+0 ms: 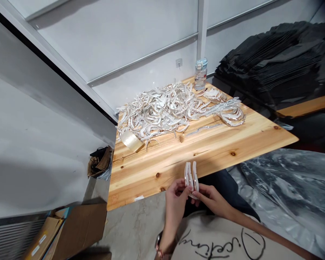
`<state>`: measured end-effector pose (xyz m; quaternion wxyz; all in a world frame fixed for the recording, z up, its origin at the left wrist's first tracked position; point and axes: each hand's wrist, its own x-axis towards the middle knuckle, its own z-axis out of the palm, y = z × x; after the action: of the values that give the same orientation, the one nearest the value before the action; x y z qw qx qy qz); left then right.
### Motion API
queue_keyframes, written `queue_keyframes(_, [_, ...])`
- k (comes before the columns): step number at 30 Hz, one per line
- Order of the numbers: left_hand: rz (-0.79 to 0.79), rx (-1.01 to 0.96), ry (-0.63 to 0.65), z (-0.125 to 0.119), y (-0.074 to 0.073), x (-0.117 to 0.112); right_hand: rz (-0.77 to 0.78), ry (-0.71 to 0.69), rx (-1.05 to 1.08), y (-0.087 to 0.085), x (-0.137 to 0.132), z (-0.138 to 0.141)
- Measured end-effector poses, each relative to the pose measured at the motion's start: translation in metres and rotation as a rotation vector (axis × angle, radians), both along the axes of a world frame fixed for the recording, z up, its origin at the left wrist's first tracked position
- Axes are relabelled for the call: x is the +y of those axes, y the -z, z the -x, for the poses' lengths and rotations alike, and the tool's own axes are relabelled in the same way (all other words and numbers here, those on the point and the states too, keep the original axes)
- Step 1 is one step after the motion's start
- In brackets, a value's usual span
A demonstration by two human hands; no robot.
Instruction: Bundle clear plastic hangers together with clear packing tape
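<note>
Just off the table's near edge, my left hand (178, 193) grips a couple of curved white strips (188, 174) with shiny metallic edges, standing upright. A similar curved strip (195, 176) is pinched in my right hand (208, 196), close beside them with a narrow gap at the top. Both thumbs press on the lower ends, and the other fingers are partly hidden behind. Across the wooden table (206, 151) lies a large tangled heap of the same curved strips (162, 108). Neater bunches of strips (231, 115) rest at its right end.
A roll of tape (131, 141) lies at the heap's left front. A clear bottle with a blue lid (200, 74) stands at the back corner. Dark folded sheets (281, 57) are stacked at right. Cardboard boxes (78, 227) sit on the floor at left; clear plastic sheeting (292, 195) spreads at right.
</note>
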<state>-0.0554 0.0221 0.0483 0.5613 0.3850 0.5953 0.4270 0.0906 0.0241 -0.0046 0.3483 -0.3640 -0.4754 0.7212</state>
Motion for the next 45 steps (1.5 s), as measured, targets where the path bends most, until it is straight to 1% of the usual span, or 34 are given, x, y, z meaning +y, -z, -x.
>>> queue_keyframes(2, [-0.011, 0.020, -0.016, 0.002, 0.005, -0.001, 0.039, 0.023, 0.026, 0.006, 0.002, 0.003])
queue_keyframes(7, [0.000, 0.206, 0.085, 0.010, 0.027, -0.015, 0.090, -0.005, 0.042, 0.021, 0.003, 0.006])
queue_keyframes(10, [0.014, 0.167, 0.078, 0.010, 0.037, -0.024, 0.092, -0.010, 0.021, 0.022, -0.001, 0.007])
queue_keyframes(12, [0.005, 0.111, 0.026, 0.008, 0.039, -0.026, 0.087, -0.004, 0.004, 0.020, -0.004, 0.007])
queue_keyframes(13, [-0.005, 0.098, -0.026, 0.007, 0.039, -0.027, 0.083, -0.004, -0.003, 0.019, -0.004, 0.007])
queue_keyframes(16, [-0.036, 0.112, -0.214, 0.004, 0.040, -0.025, 0.074, -0.031, -0.014, 0.016, -0.004, 0.003])
queue_keyframes(18, [-0.047, 0.130, -0.268, 0.002, 0.043, -0.024, 0.061, -0.065, -0.022, 0.014, -0.003, -0.001])
queue_keyframes(21, [-0.056, 0.156, -0.209, -0.002, 0.053, -0.023, 0.019, -0.119, -0.052, 0.012, -0.003, -0.005])
queue_keyframes(23, [-0.085, 0.210, -0.163, -0.004, 0.060, -0.022, -0.020, -0.140, -0.095, 0.010, -0.003, -0.006])
queue_keyframes(26, [-0.125, 0.300, -0.147, -0.003, 0.066, -0.021, -0.067, -0.165, -0.162, 0.009, -0.001, -0.007])
queue_keyframes(28, [-0.114, 0.301, -0.142, -0.002, 0.068, -0.021, -0.078, -0.187, -0.183, 0.010, 0.002, -0.007])
queue_keyframes(30, [-0.087, 0.258, -0.132, -0.001, 0.070, -0.022, -0.069, -0.205, -0.183, 0.012, 0.005, -0.007])
queue_keyframes(33, [-0.065, 0.195, -0.119, -0.002, 0.071, -0.023, -0.040, -0.255, -0.138, 0.013, 0.012, -0.007])
queue_keyframes(36, [-0.089, 0.196, -0.135, -0.004, 0.071, -0.023, -0.020, -0.323, -0.082, 0.010, 0.018, -0.008])
queue_keyframes(39, [-0.103, 0.183, -0.174, -0.008, 0.068, -0.019, -0.030, -0.380, -0.078, 0.006, 0.025, -0.012])
queue_keyframes(43, [-0.071, 0.074, -0.199, -0.014, 0.061, -0.014, -0.044, -0.484, -0.082, 0.003, 0.035, -0.019])
queue_keyframes(45, [-0.085, 0.027, -0.168, -0.016, 0.060, -0.014, -0.022, -0.563, -0.065, 0.004, 0.038, -0.021])
